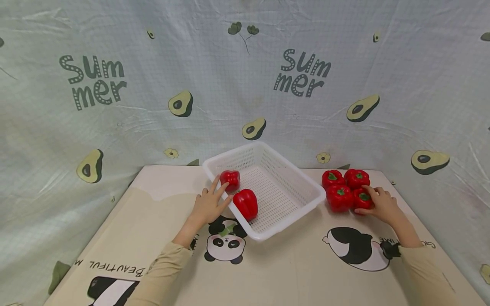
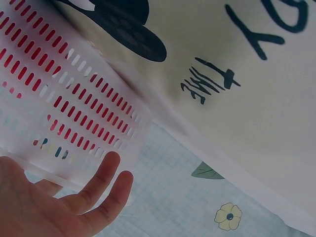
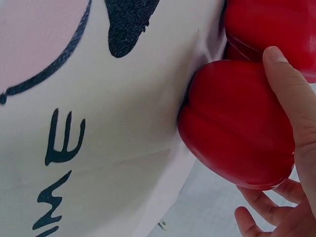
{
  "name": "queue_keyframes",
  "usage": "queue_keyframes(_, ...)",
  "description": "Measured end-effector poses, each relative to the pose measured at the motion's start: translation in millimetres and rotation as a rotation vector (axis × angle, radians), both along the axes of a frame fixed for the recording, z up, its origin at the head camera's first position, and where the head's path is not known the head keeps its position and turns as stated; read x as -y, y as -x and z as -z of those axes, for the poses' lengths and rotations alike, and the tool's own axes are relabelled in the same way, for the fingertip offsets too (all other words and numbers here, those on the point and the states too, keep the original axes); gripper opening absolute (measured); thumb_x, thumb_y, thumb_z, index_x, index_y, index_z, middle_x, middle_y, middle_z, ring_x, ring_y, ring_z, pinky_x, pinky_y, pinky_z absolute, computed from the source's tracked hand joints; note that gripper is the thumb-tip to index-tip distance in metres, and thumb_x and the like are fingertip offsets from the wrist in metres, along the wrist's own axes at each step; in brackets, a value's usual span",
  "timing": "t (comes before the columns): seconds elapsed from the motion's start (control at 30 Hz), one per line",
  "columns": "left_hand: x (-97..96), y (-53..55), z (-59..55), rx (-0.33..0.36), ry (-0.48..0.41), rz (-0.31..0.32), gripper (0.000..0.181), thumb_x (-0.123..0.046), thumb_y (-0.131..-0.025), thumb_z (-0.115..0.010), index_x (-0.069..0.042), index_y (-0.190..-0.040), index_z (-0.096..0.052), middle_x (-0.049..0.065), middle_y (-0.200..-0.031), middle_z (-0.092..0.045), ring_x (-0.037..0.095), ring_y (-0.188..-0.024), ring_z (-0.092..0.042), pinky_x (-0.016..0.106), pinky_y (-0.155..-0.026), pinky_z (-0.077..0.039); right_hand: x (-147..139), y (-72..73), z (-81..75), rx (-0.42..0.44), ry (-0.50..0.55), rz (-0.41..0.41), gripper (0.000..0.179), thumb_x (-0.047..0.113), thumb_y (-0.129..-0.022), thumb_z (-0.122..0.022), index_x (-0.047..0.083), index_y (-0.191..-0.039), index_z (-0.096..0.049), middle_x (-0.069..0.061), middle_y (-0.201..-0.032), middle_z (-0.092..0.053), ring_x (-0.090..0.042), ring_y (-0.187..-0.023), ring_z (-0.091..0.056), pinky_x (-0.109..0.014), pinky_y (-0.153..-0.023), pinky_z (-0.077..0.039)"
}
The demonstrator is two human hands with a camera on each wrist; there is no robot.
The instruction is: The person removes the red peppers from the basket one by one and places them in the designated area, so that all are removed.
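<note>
My right hand holds a red bell pepper, thumb on the near side and fingers round the far side. In the right wrist view this bell pepper fills the space between thumb and fingers, beside another red one. At the left rim of a white plastic basket is my left hand, fingers spread and fairly straight. Two red bell peppers lie inside: one near the fingertips, one closer to me. The left wrist view shows the fingers outside the slotted basket wall, with red showing through.
Three more red bell peppers, among them one in front, crowd against the held one, right of the basket. A panda-print cloth covers the table. Behind and at the sides hangs an avocado-print curtain.
</note>
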State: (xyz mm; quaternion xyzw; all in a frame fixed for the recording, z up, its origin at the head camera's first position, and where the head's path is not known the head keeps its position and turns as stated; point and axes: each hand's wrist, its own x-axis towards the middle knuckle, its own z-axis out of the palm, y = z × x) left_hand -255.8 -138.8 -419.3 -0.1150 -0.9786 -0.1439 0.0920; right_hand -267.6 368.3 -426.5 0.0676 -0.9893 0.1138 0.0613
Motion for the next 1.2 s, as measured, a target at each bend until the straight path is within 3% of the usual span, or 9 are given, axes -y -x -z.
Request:
queue_keyframes(0.67, -0.2, -2.1, 0.4, -0.010, 0.012, -0.001, 0.057, -0.047, -0.088, -0.042, -0.019, -0.137, -0.036, 0.011, -0.149, -0.020, 0.036, -0.096, -0.049, 0.052, -0.079, -0.045, 4.1, -7.6, -4.3, -0.057, -0.047, 0.005, 0.090, 0.045, -0.064, -0.074, -0.004, -0.128, -0.033, -0.036, -0.113, -0.038, -0.052, -0.099, -0.035, -0.067, -0.075, -0.033)
queue_keyframes(0.93, -0.1, -3.1, -0.7, -0.010, -0.002, 0.001, 0.057, -0.047, -0.087, -0.043, -0.018, -0.137, -0.037, 0.012, -0.149, -0.021, 0.037, -0.098, -0.048, 0.053, -0.081, -0.044, 23.9, -12.7, -30.4, -0.223, -0.109, -0.018, 0.076, 0.039, -0.068, -0.073, -0.001, -0.123, -0.038, -0.033, -0.112, -0.041, -0.051, -0.100, -0.036, -0.068, -0.077, -0.033)
queue_keyframes(1.2, 0.8, -0.4, -1.7, 0.022, 0.024, -0.005, 0.058, -0.049, -0.088, -0.041, -0.020, -0.138, -0.034, 0.011, -0.150, -0.018, 0.036, -0.100, -0.047, 0.053, -0.082, -0.044, 59.7, -14.0, -53.2, -0.268, -0.113, -0.097, 0.065, 0.032, -0.073, -0.070, 0.000, -0.122, -0.042, -0.029, -0.115, -0.043, -0.048, -0.103, -0.036, -0.065, -0.081, -0.033)
